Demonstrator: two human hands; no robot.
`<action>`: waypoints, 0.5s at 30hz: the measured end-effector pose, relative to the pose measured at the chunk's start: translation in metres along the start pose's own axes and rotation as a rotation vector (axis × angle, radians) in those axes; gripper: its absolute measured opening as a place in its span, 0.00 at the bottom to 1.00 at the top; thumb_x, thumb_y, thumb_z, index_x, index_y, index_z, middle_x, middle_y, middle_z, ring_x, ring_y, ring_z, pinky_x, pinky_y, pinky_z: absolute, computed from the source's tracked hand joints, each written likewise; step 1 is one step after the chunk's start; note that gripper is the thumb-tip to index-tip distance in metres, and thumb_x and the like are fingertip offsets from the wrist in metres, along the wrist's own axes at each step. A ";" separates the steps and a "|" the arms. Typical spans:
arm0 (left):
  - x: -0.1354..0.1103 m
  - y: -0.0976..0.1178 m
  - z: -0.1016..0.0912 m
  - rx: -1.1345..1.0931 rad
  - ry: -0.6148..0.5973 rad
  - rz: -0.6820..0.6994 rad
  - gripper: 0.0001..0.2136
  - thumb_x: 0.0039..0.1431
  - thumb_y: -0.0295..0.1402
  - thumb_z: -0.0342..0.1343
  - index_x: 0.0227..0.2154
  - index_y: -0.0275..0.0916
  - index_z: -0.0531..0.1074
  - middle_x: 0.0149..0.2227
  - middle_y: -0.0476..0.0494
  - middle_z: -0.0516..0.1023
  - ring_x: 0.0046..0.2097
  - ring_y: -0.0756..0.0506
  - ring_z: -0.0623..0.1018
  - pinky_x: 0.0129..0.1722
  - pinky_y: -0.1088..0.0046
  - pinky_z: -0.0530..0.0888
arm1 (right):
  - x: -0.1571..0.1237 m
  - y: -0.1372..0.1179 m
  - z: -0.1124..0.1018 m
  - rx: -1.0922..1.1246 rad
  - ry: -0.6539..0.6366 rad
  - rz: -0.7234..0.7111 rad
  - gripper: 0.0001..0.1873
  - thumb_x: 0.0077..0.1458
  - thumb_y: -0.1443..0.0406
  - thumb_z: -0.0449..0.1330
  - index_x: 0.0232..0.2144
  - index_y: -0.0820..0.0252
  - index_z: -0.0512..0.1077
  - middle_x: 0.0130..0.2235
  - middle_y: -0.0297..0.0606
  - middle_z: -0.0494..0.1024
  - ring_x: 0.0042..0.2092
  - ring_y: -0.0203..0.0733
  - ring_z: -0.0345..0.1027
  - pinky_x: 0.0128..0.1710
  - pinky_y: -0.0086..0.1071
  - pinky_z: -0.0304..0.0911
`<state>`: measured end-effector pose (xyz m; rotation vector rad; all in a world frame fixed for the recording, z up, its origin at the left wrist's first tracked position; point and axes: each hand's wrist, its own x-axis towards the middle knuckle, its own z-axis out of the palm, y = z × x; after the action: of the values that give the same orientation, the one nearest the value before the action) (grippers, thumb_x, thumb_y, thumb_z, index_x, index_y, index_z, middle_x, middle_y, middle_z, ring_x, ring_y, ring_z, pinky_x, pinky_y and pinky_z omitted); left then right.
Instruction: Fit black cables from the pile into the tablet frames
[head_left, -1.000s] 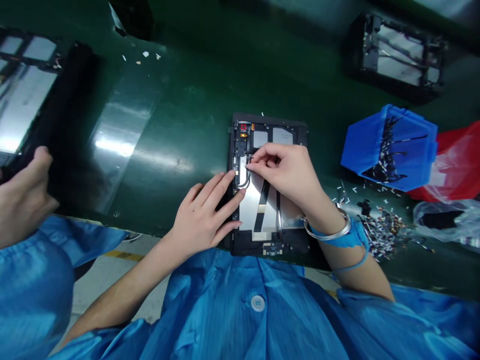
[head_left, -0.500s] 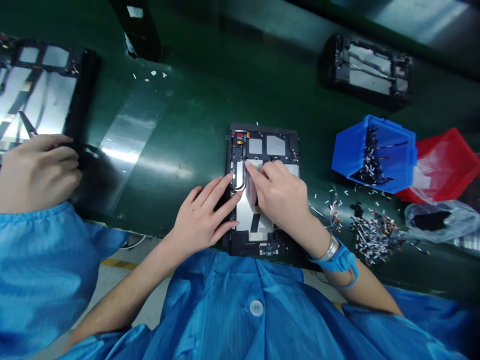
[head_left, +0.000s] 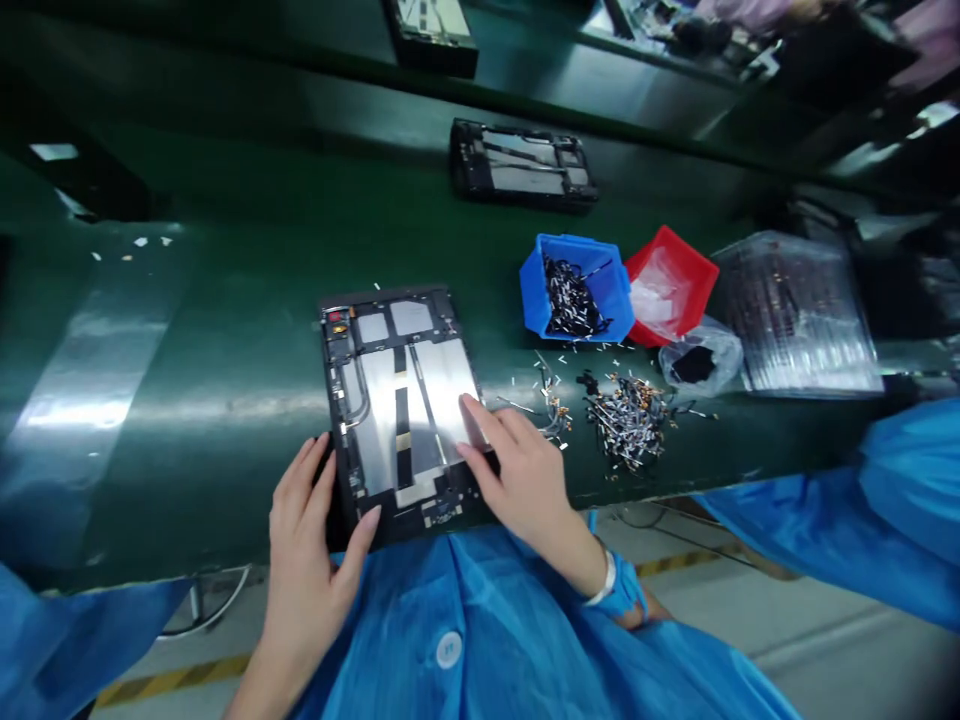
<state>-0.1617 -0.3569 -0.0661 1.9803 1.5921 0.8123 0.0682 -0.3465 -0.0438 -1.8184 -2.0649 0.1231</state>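
Observation:
An opened tablet chassis (head_left: 397, 400) lies on the green conveyor belt (head_left: 225, 380) in front of me, showing a silver plate, black ribbon cables and small boards. My left hand (head_left: 311, 535) grips its lower left corner, thumb on top and fingers along the left edge. My right hand (head_left: 517, 475) holds the lower right edge, with two fingers stretched onto the silver plate. A silver bangle and a blue wrist strap (head_left: 619, 590) sit on my right wrist.
A blue bin (head_left: 574, 285) of small black parts and a red bin (head_left: 671, 285) stand to the right, with a loose pile of small parts (head_left: 626, 420), a plastic bag (head_left: 701, 365) and a clear tray (head_left: 799, 315). Another chassis (head_left: 521, 165) lies farther back. Blue-sleeved co-workers flank me.
My right hand left the cable near the top of the chassis and dropped to its lower right edge. My left hand slid to the lower left corner. The view swung right.

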 end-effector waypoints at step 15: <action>0.188 -0.014 -0.019 -0.806 0.364 -0.458 0.23 0.40 0.28 0.62 0.44 0.38 0.70 0.43 0.48 0.77 0.41 0.47 0.76 0.25 0.79 0.71 | 0.001 0.080 -0.010 0.030 0.334 0.241 0.07 0.57 0.68 0.58 0.27 0.58 0.74 0.29 0.36 0.77 0.31 0.38 0.69 0.32 0.31 0.64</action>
<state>-0.1563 -0.1707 -0.0324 0.9007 1.4713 1.3826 0.1468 -0.3351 -0.0594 -1.9144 -1.6072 -0.0802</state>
